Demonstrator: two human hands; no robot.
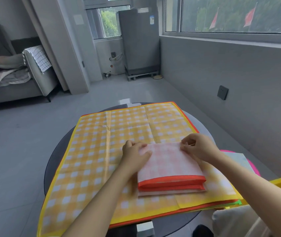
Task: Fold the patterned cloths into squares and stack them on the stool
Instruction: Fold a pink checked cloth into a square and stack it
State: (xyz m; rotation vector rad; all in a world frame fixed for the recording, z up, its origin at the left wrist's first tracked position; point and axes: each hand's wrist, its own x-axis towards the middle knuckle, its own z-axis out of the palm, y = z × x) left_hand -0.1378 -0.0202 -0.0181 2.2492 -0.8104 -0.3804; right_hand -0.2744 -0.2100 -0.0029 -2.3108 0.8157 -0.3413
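Head view showed both hands on the folded orange-trimmed cloth (168,165), lying atop the spread yellow checked cloth (102,151): left hand (134,155) pressed its far left corner, right hand (197,146) pinched the far right corner.

Both forearms bare, reaching in from 6 o'clock toward 12. Left hand (135,155) palm-down, fingers lightly bent, pressing flat. Right hand (198,147) at its 3 o'clock, fingers curled, thumb and fingertips pinching an edge.
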